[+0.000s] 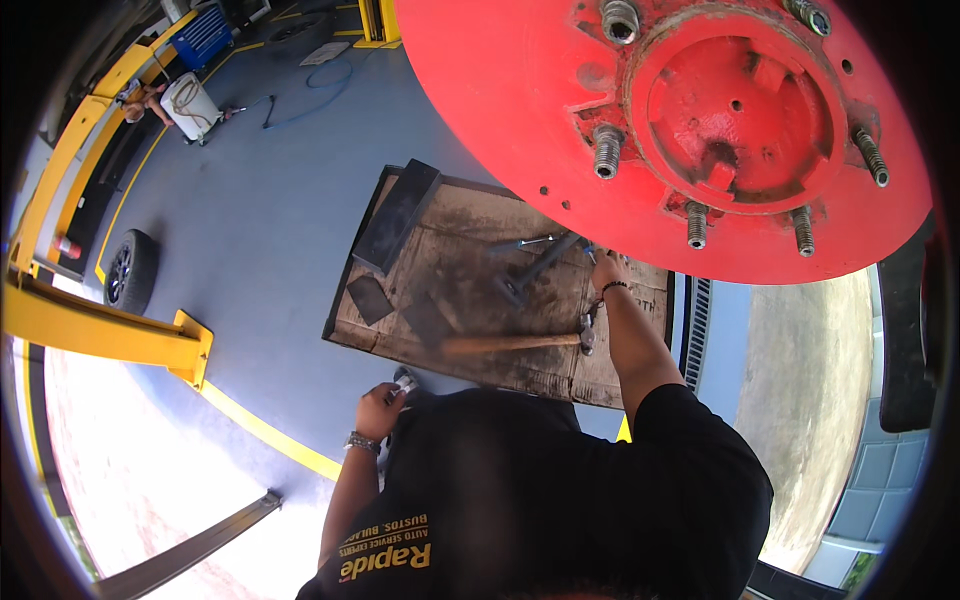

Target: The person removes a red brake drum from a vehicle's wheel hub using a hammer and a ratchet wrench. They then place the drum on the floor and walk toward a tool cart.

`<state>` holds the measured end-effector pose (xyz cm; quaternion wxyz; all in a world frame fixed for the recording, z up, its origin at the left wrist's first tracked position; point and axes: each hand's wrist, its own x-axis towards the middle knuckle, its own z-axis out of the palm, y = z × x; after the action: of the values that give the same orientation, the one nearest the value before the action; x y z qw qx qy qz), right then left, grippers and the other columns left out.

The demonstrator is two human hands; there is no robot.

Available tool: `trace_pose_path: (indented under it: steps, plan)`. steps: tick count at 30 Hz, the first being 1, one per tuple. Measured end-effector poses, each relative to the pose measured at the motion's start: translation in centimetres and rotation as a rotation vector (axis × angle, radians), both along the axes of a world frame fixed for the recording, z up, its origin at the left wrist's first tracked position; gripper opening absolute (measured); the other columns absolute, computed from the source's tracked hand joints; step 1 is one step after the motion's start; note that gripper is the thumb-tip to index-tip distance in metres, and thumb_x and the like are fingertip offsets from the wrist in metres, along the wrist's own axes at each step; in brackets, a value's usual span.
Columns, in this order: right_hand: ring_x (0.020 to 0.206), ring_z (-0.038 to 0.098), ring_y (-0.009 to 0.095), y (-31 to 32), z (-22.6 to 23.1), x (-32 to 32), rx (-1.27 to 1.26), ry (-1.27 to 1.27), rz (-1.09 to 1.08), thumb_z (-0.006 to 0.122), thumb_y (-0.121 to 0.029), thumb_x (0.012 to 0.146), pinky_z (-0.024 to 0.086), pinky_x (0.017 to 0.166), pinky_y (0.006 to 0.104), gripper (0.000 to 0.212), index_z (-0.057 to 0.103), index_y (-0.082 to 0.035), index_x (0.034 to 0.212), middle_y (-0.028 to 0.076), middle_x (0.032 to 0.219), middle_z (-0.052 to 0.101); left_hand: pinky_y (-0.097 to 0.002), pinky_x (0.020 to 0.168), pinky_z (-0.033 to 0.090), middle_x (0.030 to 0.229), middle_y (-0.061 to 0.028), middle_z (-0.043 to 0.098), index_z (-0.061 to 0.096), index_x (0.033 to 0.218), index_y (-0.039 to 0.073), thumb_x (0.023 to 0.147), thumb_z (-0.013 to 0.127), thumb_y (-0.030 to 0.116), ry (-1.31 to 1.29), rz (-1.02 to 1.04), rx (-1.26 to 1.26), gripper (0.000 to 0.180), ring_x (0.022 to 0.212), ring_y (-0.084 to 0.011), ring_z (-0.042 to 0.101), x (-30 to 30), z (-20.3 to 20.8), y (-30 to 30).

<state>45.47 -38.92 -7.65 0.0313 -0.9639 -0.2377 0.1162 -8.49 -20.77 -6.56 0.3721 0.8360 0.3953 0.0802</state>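
Observation:
My right hand (608, 270), wearing a dark bracelet, reaches over a cardboard-lined tray (470, 372) on the floor. Its fingers are closed near a small blue-tinted piece, and what they hold is unclear. Beside it lie a dark T-shaped metal tool (540, 270), a slim silver-and-blue tool (524, 243) and a hammer (515, 343) with a wooden handle. Low by the tray's near edge, my left hand (378, 410), with a wristwatch, is closed around a small silvery object I cannot make out. A large red brake drum (480, 110) with threaded studs hangs above the tray's right side.
A long black block (398, 217) and a flat black piece (371, 300) lie in the tray. Yellow lift posts (130, 325) stand left, near a tyre (131, 272). Farther back are a white tank (190, 106), a person (150, 100), a blue hose (310, 110) and a blue cabinet (203, 37).

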Motion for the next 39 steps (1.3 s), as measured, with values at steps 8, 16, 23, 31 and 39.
trace_pose_path:
  steps: [8,16,23,31,39]
  plan:
    - [0.122,0.054,0.041,-3.6,-2.0,-5.1,-0.056,0.066,0.034,0.064,-0.026,0.088,0.046,0.100,0.0473,0.042,0.060,0.000,0.121,0.025,0.133,0.054,-0.0390,0.065,0.055,0.077,-0.0142,0.070,0.072,0.098,0.004,0.086,0.072,0.023,-0.042,-0.030,0.001,0.023,0.068,-0.0300,0.069,0.2,-1.0,-1.6]
    - [0.097,0.063,0.046,-8.6,0.9,-9.0,0.393,0.186,-0.082,0.054,-0.022,0.095,0.050,0.082,0.0523,0.026,0.059,-0.005,0.114,0.027,0.110,0.066,-0.0402,0.066,0.055,0.078,-0.0152,0.070,0.072,0.098,0.004,0.086,0.071,0.022,0.011,-0.076,0.000,0.022,0.070,-0.0311,0.069,0.0,-1.1,-0.8]
    - [0.092,0.061,0.044,-12.7,0.3,-8.3,0.461,-0.170,-0.072,0.056,-0.023,0.095,0.050,0.079,0.0511,0.019,0.064,-0.005,0.098,0.021,0.098,0.064,-0.0393,0.065,0.054,0.076,-0.0146,0.069,0.071,0.098,0.004,0.086,0.072,0.020,-0.024,-0.006,0.067,0.020,0.067,-0.0303,0.068,-0.7,-1.1,0.2]
    - [0.126,0.052,0.040,-2.1,1.5,3.2,0.021,0.013,-0.105,0.049,-0.011,0.092,0.046,0.102,0.0525,0.047,0.052,-0.013,0.140,0.020,0.147,0.045,-0.0412,0.072,0.056,0.085,-0.0148,0.072,0.072,0.100,0.006,0.087,0.069,0.029,0.104,-0.094,0.069,0.026,0.077,-0.0313,0.070,1.0,3.0,-0.8]
    - [0.122,0.054,0.042,-0.2,0.6,2.6,0.358,-0.008,-0.279,0.047,-0.007,0.092,0.044,0.103,0.0525,0.042,0.052,-0.005,0.133,0.027,0.134,0.054,-0.0427,0.076,0.056,0.091,-0.0151,0.072,0.072,0.101,0.007,0.087,0.068,0.030,0.028,-0.059,0.038,0.027,0.081,-0.0326,0.070,2.9,4.7,-0.4]
